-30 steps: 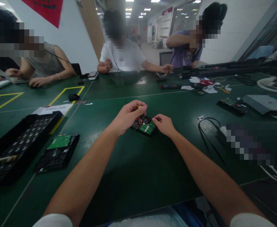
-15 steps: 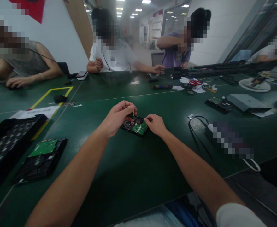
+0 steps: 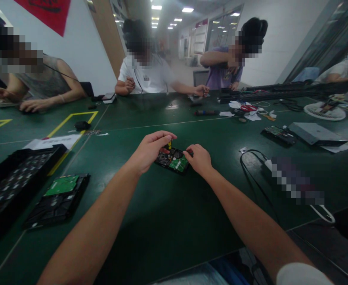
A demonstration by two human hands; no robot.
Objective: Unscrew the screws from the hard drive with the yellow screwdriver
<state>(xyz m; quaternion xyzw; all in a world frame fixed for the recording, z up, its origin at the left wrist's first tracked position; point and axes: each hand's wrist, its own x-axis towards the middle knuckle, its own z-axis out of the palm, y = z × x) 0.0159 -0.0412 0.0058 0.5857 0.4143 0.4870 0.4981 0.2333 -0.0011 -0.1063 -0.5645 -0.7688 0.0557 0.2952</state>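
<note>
A small black hard drive with a green circuit board lies face up on the dark green table in front of me. My left hand is closed in a pinch around a thin yellow-handled tool that stands upright on the drive's far edge. My right hand is closed, its fingers pressed on the drive's right end.
A second hard drive lies at the left beside a black tray. A black cable and white power strip lie to the right. Farther right are another drive and a grey box. Several people sit around the table.
The view shifted a little. My left hand stays pinched on the yellow tool; my right hand has settled lower onto the drive's right end.
</note>
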